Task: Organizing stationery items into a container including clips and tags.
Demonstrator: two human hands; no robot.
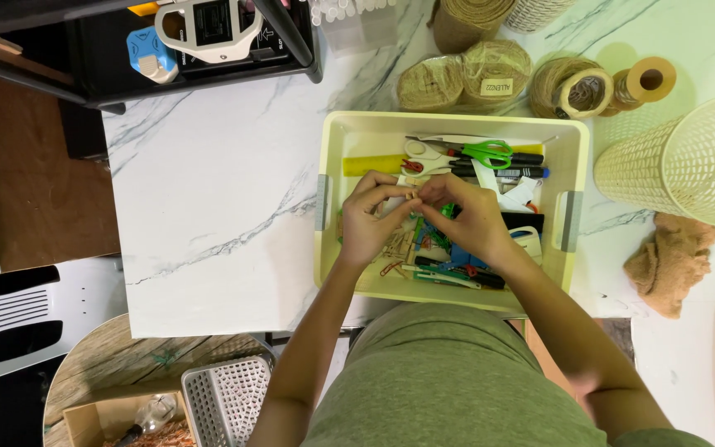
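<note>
A pale yellow plastic bin [448, 123] sits on the white marble table, filled with stationery: green-handled scissors [485, 152], white scissors, dark markers, a yellow ruler [371, 164], paper clips and small wooden clothespins. Both hands hover over the bin's middle. My left hand [371, 219] and my right hand [467, 217] meet fingertip to fingertip, pinching a small wooden clothespin [412, 195] between them. Most of that clothespin is hidden by the fingers.
Rolls of jute twine and burlap ribbon [490, 70] lie behind the bin. A cream mesh basket [688, 161] lies on its side at right, with a brown cloth [672, 261] below it. A black rack with tools stands at top left. A grey basket sits at the floor.
</note>
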